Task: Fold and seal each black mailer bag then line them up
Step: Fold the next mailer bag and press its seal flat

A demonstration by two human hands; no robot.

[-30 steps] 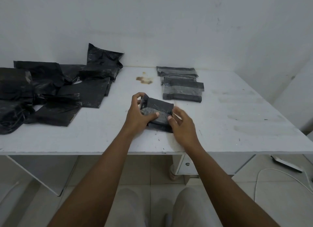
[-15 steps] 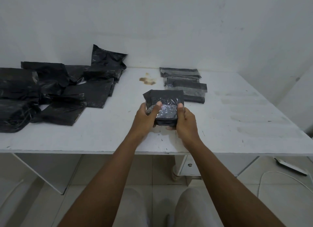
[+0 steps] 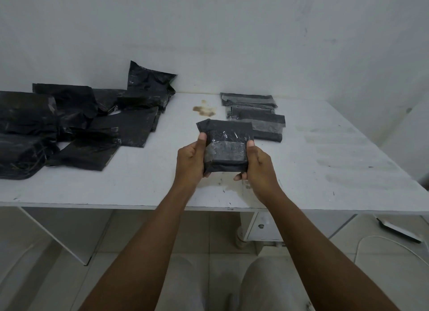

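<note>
A folded black mailer bag (image 3: 224, 146) with a grey flap across its front is held upright above the white table (image 3: 325, 171). My left hand (image 3: 191, 161) grips its left edge, thumb on the front. My right hand (image 3: 256, 165) grips its right edge the same way. Behind it, several folded, sealed bags (image 3: 254, 112) lie in a row running toward the wall. A loose pile of unfolded black bags (image 3: 76, 125) covers the table's left side, one leaning on the wall.
A brown stain (image 3: 204, 110) marks the table near the back wall. Walls close off the back and the right. Below the table's front edge are a tiled floor, a small white cabinet (image 3: 264, 227), a white cable (image 3: 390, 241) and my knees.
The bag has come up off the table and now stands upright between both hands, its grey flap facing me. Both thumbs have moved out to its side edges.
</note>
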